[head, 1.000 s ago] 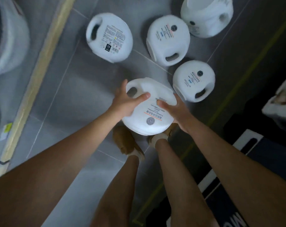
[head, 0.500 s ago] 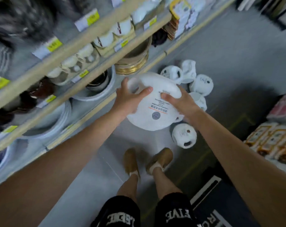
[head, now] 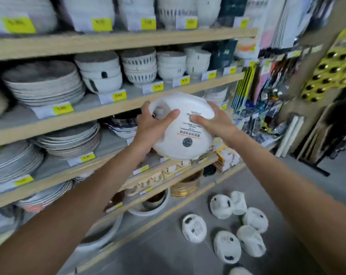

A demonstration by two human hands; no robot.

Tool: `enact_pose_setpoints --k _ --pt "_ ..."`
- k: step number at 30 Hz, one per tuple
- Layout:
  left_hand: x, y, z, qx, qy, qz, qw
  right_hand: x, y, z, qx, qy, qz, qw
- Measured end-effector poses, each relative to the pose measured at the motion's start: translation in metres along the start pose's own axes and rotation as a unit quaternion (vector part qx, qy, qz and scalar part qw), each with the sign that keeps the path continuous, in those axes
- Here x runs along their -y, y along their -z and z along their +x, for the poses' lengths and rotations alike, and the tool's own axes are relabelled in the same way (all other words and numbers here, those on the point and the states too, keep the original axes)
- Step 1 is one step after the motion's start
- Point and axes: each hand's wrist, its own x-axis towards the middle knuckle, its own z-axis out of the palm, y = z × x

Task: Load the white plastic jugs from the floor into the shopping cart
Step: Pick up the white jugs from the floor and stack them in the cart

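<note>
A round white plastic jug (head: 185, 133) with a printed label and a handle hole is up at chest height in front of the shelves. My left hand (head: 154, 124) grips its left side by the handle, thumb across the front. My right hand (head: 213, 124) grips its right side, thumb on the label. Several more white jugs (head: 194, 228) lie on the grey floor at the lower right, in a loose cluster. No shopping cart shows in the head view.
Wooden shelves (head: 116, 39) stacked with plates and bowls (head: 43, 84) fill the left and centre, with yellow price tags along their edges. Hanging packaged goods (head: 267, 90) stand at the right. Grey floor (head: 287, 175) runs along the aisle beyond the jugs.
Both hands lifted the jug off the floor and raised it to chest height. The view swung up from the floor to the shelves.
</note>
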Motion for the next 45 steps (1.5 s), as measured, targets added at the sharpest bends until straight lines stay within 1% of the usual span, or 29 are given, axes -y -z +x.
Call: enact_pose_setpoints --k 3,6,10,15,20,21,25,31,34,38,41,43,45 --pt "-0.039 0.04 -0.018 -0.046 -0.05 -0.018 0.998 0.055 -0.006 -0.01 0.015 0.065 -0.001 0.998" --pt "-0.07 0.079 -0.035 -0.078 -0.085 -0.011 0.993 0.099 -0.014 -0.025 0.028 0.112 0.001 0.993" --pt "-0.102 0.119 -0.074 -0.124 -0.102 -0.007 0.987 0.139 -0.023 -0.055 0.047 0.156 0.021 0.986" --pt "-0.111 0.167 -0.131 -0.174 -0.133 0.003 0.976 0.186 -0.047 -0.09 0.085 0.224 0.008 0.971" --pt "-0.105 0.227 -0.19 -0.242 -0.151 0.025 0.958 0.215 -0.1 -0.124 0.141 0.265 0.028 0.953" --pt "-0.104 0.239 -0.201 -0.261 -0.147 0.029 0.954 0.22 -0.114 -0.131 0.153 0.27 0.031 0.95" --pt "-0.085 0.297 -0.241 -0.31 -0.092 0.007 0.946 0.238 -0.178 -0.162 0.205 0.271 0.045 0.939" --pt "-0.044 0.397 -0.304 -0.363 -0.064 0.019 0.929 0.273 -0.288 -0.211 0.289 0.273 0.064 0.915" --pt "-0.024 0.456 -0.332 -0.378 -0.05 0.012 0.924 0.294 -0.35 -0.237 0.318 0.272 0.043 0.907" --pt "0.003 0.54 -0.368 -0.403 -0.04 0.031 0.914 0.323 -0.439 -0.27 0.359 0.26 0.043 0.896" --pt "0.025 0.601 -0.395 -0.412 -0.041 0.047 0.909 0.345 -0.501 -0.298 0.408 0.255 0.039 0.876" --pt "0.039 0.64 -0.411 -0.431 -0.042 0.053 0.9 0.359 -0.542 -0.312 0.433 0.26 0.046 0.862" --pt "0.055 0.676 -0.43 -0.443 -0.03 0.065 0.894 0.372 -0.582 -0.329 0.466 0.253 0.038 0.847"
